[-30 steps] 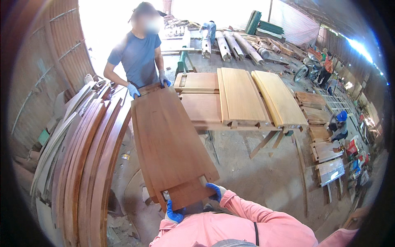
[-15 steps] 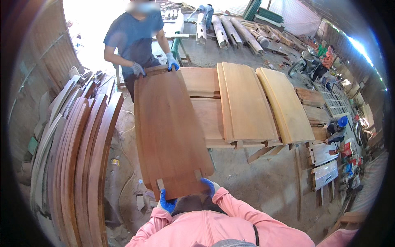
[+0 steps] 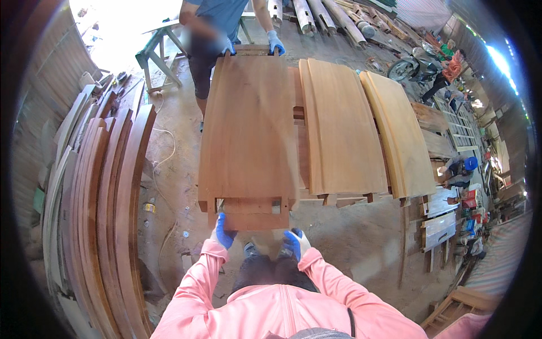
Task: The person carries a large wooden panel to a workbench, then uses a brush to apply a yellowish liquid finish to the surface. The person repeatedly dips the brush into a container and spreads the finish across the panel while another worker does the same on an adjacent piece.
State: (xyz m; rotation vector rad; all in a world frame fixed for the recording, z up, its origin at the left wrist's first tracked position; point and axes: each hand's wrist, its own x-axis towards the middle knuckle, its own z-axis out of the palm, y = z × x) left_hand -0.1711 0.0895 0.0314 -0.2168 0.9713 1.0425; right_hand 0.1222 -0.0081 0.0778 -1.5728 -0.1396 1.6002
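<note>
Workshop floor [image 3: 350,254]: brown panel [image 3: 245,130] aligned lengthwise between wearer [image 3: 282,311] and co-worker [image 3: 223,20]

Position: the brown panel lies directly ahead of the wearer, broad face up. Its long axis points almost straight away from the body. At the near end, a narrower cross-piece [image 3: 251,221] has an opening toward each side.

Left hand [image 3: 224,233]: gloved, closed on the left corner of the cross-piece, thumb uppermost. Fingers on the underside are hidden.

Right hand [image 3: 297,244]: gloved, just beside the right corner. Contact and degree of closure cannot be told. Of the two, the left hand is nearer to the panel.

Far end: the co-worker's gloved hands [image 3: 275,43] are at the two corners.

Right side: a wide pale panel [image 3: 344,124] and a yellowish panel [image 3: 401,135] lie with long axes roughly parallel to the brown panel.

Left side: curved boards [image 3: 134,164] stand apart across a strip of floor.

Beyond: a green trestle [image 3: 148,55] stands near the co-worker.
</note>
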